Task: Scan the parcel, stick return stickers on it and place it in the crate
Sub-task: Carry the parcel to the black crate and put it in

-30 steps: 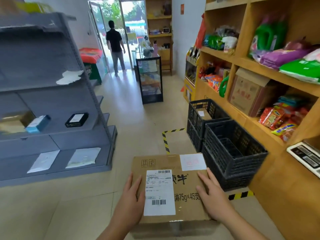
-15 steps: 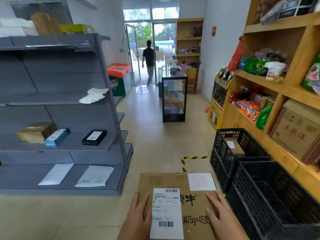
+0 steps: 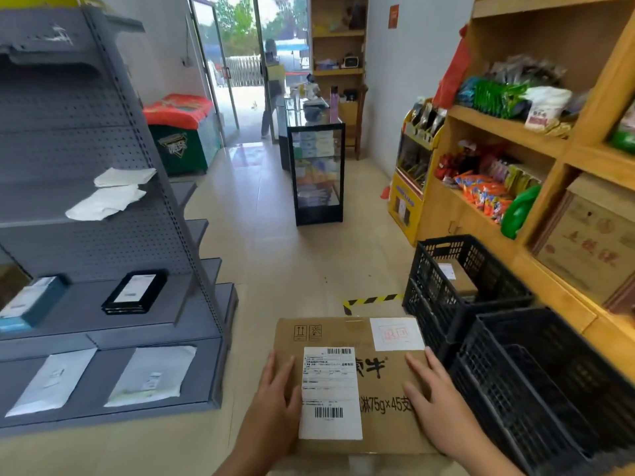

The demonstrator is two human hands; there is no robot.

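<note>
Two hands, left (image 3: 275, 403) and right (image 3: 438, 407), flat on one parcel (image 3: 385, 383); two crates (image 3: 536, 379).

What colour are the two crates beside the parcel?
Black, both crates, seen in the head view.

Two bare forearms enter from the bottom edge of the frame, no sleeves, watch or rings showing. The left hand (image 3: 275, 403) and right hand (image 3: 438, 407) are ungloved, fingers (image 3: 417, 367) unadorned.
</note>
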